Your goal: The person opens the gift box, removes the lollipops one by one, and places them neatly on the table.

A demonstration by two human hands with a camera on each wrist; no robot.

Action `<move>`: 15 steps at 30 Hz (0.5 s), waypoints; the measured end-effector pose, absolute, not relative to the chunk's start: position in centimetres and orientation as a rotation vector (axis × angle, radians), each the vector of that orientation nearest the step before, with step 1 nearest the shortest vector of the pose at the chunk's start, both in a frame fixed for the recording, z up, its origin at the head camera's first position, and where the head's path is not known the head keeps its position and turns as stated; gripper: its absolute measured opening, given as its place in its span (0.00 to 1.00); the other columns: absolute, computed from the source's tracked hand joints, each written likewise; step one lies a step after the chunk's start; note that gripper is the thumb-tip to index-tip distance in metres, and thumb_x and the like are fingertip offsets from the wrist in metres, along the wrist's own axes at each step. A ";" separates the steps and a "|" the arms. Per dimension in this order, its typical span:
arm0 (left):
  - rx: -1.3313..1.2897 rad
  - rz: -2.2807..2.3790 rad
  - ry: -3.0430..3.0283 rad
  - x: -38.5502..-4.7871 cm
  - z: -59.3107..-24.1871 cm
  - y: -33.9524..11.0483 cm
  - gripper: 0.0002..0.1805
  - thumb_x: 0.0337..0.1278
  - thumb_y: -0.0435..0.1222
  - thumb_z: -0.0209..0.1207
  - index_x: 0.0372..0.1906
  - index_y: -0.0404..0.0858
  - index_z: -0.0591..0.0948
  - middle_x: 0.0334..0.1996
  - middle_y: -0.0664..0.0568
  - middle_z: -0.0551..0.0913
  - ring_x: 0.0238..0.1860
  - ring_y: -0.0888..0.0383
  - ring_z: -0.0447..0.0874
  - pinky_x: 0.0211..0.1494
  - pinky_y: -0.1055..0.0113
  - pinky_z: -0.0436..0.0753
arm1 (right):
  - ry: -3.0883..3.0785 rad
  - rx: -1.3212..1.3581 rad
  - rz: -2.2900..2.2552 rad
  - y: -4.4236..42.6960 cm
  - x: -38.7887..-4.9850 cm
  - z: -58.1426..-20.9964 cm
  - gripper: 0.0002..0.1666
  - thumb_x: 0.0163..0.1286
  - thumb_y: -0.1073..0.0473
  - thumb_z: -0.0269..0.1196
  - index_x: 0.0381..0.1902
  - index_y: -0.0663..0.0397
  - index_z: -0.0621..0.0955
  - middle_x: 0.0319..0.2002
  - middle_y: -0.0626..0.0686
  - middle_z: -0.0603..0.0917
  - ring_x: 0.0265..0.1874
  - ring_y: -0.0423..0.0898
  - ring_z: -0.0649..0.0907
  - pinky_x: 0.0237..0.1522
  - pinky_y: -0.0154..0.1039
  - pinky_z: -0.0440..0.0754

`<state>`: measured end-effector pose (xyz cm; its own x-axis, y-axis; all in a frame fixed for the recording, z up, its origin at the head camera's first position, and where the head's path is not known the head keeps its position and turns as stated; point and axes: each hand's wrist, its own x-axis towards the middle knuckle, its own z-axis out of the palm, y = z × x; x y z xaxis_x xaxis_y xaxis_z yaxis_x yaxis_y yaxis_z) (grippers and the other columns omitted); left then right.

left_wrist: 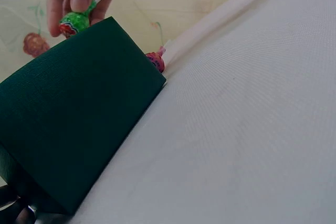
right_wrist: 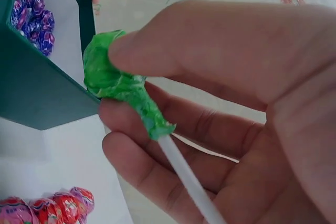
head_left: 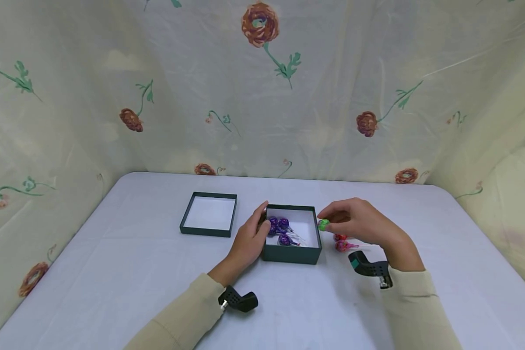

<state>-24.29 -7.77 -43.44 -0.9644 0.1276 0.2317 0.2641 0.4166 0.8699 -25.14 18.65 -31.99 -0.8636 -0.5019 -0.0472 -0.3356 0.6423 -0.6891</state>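
Note:
A dark green box (head_left: 292, 254) with a white inside stands on the table, several purple-wrapped lollipops (head_left: 284, 239) lying in its left part. My left hand (head_left: 247, 239) holds the box at its left side, with the thumb at the rim. At the right rim, my right hand (head_left: 362, 221) pinches a green-wrapped lollipop (right_wrist: 118, 69) by its head between thumb and fingers. The white stick points back toward the palm in the right wrist view. Red and pink lollipops (right_wrist: 63, 205) lie on the table just right of the box, partly beneath the right hand.
The box's lid (head_left: 209, 214) lies to the left, its white inside up and its green rim around it. A white cloth covers the table (head_left: 135, 272). Flowered curtains (head_left: 323, 97) hang behind and at both sides.

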 end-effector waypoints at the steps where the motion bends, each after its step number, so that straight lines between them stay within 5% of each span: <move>1: -0.354 -1.593 -2.531 -24.3 -43.4 -7.8 0.28 0.73 0.44 0.43 0.75 0.58 0.57 0.71 0.51 0.64 0.71 0.56 0.59 0.72 0.56 0.60 | 2.625 -0.668 -1.031 18.8 -25.1 -32.0 0.15 0.64 0.62 0.65 0.49 0.57 0.84 0.44 0.53 0.85 0.38 0.47 0.83 0.42 0.41 0.84; 15: -0.343 -1.590 -2.534 -24.2 -43.4 -7.6 0.28 0.73 0.44 0.43 0.75 0.58 0.56 0.71 0.52 0.64 0.71 0.56 0.59 0.72 0.57 0.60 | 2.694 -0.645 -0.922 19.4 -24.8 -31.4 0.17 0.61 0.63 0.64 0.49 0.57 0.84 0.39 0.52 0.83 0.36 0.47 0.80 0.36 0.39 0.82</move>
<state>-24.24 -7.60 -43.44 -0.9656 0.1221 0.2295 0.2597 0.4185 0.8703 -24.78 19.42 -31.39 -0.8789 -0.4726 -0.0653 -0.3334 0.7063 -0.6244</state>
